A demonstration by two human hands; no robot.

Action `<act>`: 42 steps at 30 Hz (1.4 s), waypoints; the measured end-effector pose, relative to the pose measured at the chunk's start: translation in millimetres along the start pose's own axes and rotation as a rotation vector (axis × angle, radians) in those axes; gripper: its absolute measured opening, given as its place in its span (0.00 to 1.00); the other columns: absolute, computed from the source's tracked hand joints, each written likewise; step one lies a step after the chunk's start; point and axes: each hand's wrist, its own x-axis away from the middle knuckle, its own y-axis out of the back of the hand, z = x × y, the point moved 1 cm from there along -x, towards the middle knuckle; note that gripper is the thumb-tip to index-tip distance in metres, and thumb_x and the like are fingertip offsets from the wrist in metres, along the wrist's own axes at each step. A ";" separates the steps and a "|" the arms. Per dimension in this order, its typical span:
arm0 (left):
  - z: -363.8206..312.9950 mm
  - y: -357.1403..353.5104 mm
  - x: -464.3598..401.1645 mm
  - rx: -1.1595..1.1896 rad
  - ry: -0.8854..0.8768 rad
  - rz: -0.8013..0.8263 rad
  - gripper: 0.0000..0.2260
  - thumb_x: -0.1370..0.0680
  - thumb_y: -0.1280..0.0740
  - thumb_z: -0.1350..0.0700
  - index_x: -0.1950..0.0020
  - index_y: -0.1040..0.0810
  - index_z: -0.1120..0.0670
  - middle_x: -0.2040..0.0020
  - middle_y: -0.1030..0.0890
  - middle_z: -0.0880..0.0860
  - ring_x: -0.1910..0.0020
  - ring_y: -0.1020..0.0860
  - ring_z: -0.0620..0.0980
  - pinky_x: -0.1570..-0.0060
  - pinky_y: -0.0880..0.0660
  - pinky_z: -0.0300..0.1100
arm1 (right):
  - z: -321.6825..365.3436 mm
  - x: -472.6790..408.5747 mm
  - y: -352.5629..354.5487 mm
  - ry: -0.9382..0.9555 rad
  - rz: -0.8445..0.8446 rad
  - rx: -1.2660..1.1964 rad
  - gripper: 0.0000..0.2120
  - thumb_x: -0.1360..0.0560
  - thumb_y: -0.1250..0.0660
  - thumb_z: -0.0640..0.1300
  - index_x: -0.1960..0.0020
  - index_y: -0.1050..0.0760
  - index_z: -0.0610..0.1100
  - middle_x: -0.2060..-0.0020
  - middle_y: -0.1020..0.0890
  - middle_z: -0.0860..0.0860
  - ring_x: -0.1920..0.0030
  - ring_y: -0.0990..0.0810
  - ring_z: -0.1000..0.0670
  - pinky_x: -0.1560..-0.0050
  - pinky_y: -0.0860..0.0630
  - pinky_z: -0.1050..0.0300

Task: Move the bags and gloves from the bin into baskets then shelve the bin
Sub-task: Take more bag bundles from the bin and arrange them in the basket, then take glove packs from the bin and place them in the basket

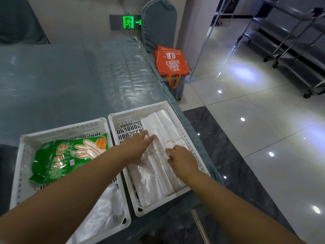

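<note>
Both bare forearms reach forward and down from the bottom edge of the view into the right-hand white perforated plastic basket (182, 131). The left hand (136, 148) lies palm down with the fingers stretched flat and slightly spread, pressing on the bundles of clear plastic bags (158, 155) that fill the basket; it grips nothing. The right hand (181, 160) is also palm down just beside it, its fingers curled so the tips touch the top of the bundles near a thin yellowish band — whether they pinch the plastic cannot be told.

The bag bundles lie flat in long strips, their long axis running from the basket's near edge to its far edge, parallel to the side walls and angled a little leftward going away from the person. They crowd the right and middle of the basket, leaving bare slotted floor at the far left corner.

Touching this basket on its left stands a second white perforated basket (58, 131), holding a green printed packet of disposable gloves (58, 159) that lies tilted, with loose clear plastic (105, 212) at its near end. Both baskets sit on a grey-blue table covered with a clear sheet (70, 81). Beyond the table's far right corner an orange shopping bag (171, 61) rests on a low seat, and a steel wheeled rack (290, 41) stands well apart on the glossy tiled floor.
</note>
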 end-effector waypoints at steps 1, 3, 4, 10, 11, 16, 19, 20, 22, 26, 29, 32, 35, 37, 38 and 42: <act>-0.9 0.7 0.5 -0.028 -0.018 -0.001 0.50 0.33 0.25 0.52 0.24 0.58 0.46 0.22 0.56 0.56 0.25 0.50 0.59 0.31 0.40 0.57 | -2.0 -1.5 1.2 0.011 0.030 0.002 0.11 0.22 0.40 0.43 0.41 0.27 0.46 0.54 0.24 0.47 0.56 0.26 0.49 0.59 0.27 0.55; -4.6 2.5 1.6 -0.115 -0.088 -0.018 0.48 0.31 0.27 0.52 0.24 0.58 0.46 0.22 0.58 0.55 0.24 0.55 0.57 0.28 0.48 0.58 | -5.7 -2.9 3.1 0.004 0.031 -0.029 0.13 0.22 0.40 0.44 0.39 0.26 0.49 0.52 0.23 0.48 0.53 0.24 0.48 0.54 0.24 0.53; -7.5 3.2 2.2 -0.157 -0.132 -0.035 0.47 0.30 0.27 0.54 0.24 0.58 0.46 0.22 0.59 0.55 0.24 0.56 0.56 0.28 0.51 0.58 | -8.0 -3.0 3.8 -0.016 -0.022 -0.048 0.13 0.22 0.39 0.44 0.38 0.26 0.49 0.50 0.22 0.48 0.51 0.24 0.48 0.52 0.25 0.54; -29.6 -4.8 7.8 -0.227 -0.332 -0.031 0.45 0.29 0.30 0.60 0.24 0.58 0.45 0.22 0.57 0.52 0.24 0.56 0.52 0.28 0.56 0.56 | -10.2 -4.4 5.2 -0.261 -0.105 -0.054 0.12 0.22 0.39 0.50 0.43 0.26 0.45 0.48 0.21 0.47 0.51 0.21 0.48 0.56 0.27 0.56; -30.2 -6.7 8.3 -0.229 -0.335 -0.028 0.45 0.29 0.30 0.61 0.24 0.58 0.45 0.22 0.56 0.52 0.24 0.56 0.52 0.28 0.55 0.56 | -7.7 -6.1 5.2 -0.286 -0.065 -0.038 0.13 0.22 0.39 0.51 0.44 0.26 0.44 0.49 0.21 0.47 0.52 0.21 0.47 0.58 0.29 0.56; -28.5 -9.3 7.6 -0.224 -0.330 -0.056 0.43 0.28 0.32 0.63 0.24 0.56 0.46 0.22 0.54 0.52 0.24 0.54 0.52 0.28 0.51 0.55 | -1.4 -14.4 7.3 -0.361 0.022 -0.028 0.14 0.22 0.39 0.52 0.45 0.26 0.42 0.49 0.20 0.46 0.50 0.20 0.45 0.61 0.31 0.58; -28.5 -10.1 8.3 -0.237 -0.336 -0.071 0.43 0.29 0.32 0.63 0.24 0.57 0.46 0.22 0.54 0.52 0.24 0.53 0.52 0.28 0.50 0.55 | 0.4 -14.6 8.6 -0.372 0.015 -0.059 0.13 0.23 0.38 0.51 0.45 0.26 0.42 0.49 0.19 0.45 0.50 0.20 0.45 0.59 0.30 0.57; -28.2 -10.4 8.5 -0.237 -0.337 -0.074 0.43 0.29 0.32 0.63 0.24 0.57 0.45 0.22 0.54 0.52 0.24 0.52 0.53 0.28 0.49 0.55 | 0.4 -13.9 9.1 -0.374 0.002 -0.059 0.12 0.23 0.37 0.50 0.46 0.26 0.42 0.50 0.19 0.45 0.50 0.20 0.45 0.59 0.30 0.57; -27.6 -10.7 8.9 -0.233 -0.336 -0.075 0.43 0.28 0.32 0.63 0.24 0.57 0.45 0.22 0.54 0.52 0.24 0.52 0.53 0.28 0.47 0.54 | -0.7 -13.2 10.6 -0.373 -0.022 -0.046 0.10 0.23 0.37 0.48 0.47 0.26 0.42 0.50 0.19 0.45 0.51 0.20 0.45 0.60 0.30 0.58; -30.5 -9.2 8.6 -0.237 -0.339 -0.065 0.42 0.27 0.33 0.63 0.24 0.57 0.46 0.22 0.55 0.52 0.24 0.51 0.53 0.29 0.44 0.52 | -3.7 -12.0 11.3 -0.361 -0.024 -0.022 0.11 0.23 0.36 0.48 0.46 0.26 0.42 0.49 0.19 0.45 0.50 0.20 0.45 0.59 0.31 0.57; -30.4 -7.8 13.3 -0.244 -0.322 -0.073 0.42 0.27 0.33 0.64 0.24 0.58 0.47 0.22 0.56 0.52 0.24 0.52 0.53 0.28 0.46 0.52 | -4.1 -9.6 12.0 -0.326 -0.046 -0.012 0.13 0.24 0.35 0.49 0.44 0.27 0.42 0.48 0.20 0.46 0.49 0.21 0.46 0.58 0.29 0.56; -24.9 -8.7 23.5 -0.230 -0.257 -0.112 0.40 0.27 0.34 0.64 0.24 0.56 0.49 0.22 0.55 0.53 0.24 0.52 0.53 0.28 0.47 0.52 | -3.2 -8.1 13.4 -0.246 -0.133 0.012 0.15 0.25 0.33 0.48 0.40 0.28 0.45 0.45 0.22 0.47 0.46 0.23 0.47 0.50 0.25 0.55; -12.9 -4.7 38.4 -0.184 -0.168 -0.150 0.39 0.28 0.36 0.66 0.24 0.52 0.49 0.22 0.52 0.54 0.24 0.49 0.54 0.29 0.43 0.52 | 6.5 -10.7 16.6 -0.157 -0.203 -0.022 0.13 0.24 0.34 0.47 0.41 0.27 0.47 0.46 0.21 0.49 0.48 0.23 0.49 0.50 0.25 0.55; -1.8 5.4 52.7 -0.151 -0.104 -0.190 0.36 0.28 0.36 0.64 0.24 0.48 0.51 0.22 0.47 0.55 0.24 0.47 0.54 0.30 0.42 0.51 | 19.9 -15.0 20.8 -0.099 -0.230 -0.069 0.11 0.24 0.36 0.46 0.41 0.26 0.47 0.47 0.20 0.49 0.50 0.22 0.49 0.52 0.24 0.55; 4.3 12.4 61.3 -0.141 -0.073 -0.221 0.34 0.28 0.36 0.62 0.25 0.45 0.52 0.23 0.44 0.55 0.25 0.46 0.54 0.31 0.41 0.50 | 29.3 -18.2 24.0 -0.065 -0.239 -0.088 0.11 0.24 0.37 0.45 0.42 0.25 0.47 0.47 0.20 0.49 0.51 0.21 0.48 0.53 0.24 0.54; 30.2 45.4 110.0 -0.093 0.078 -0.351 0.26 0.29 0.34 0.57 0.31 0.32 0.52 0.32 0.28 0.54 0.31 0.34 0.54 0.35 0.34 0.51 | 85.8 -31.3 41.6 0.107 -0.264 -0.152 0.07 0.24 0.38 0.43 0.49 0.22 0.46 0.54 0.18 0.49 0.57 0.20 0.48 0.62 0.28 0.58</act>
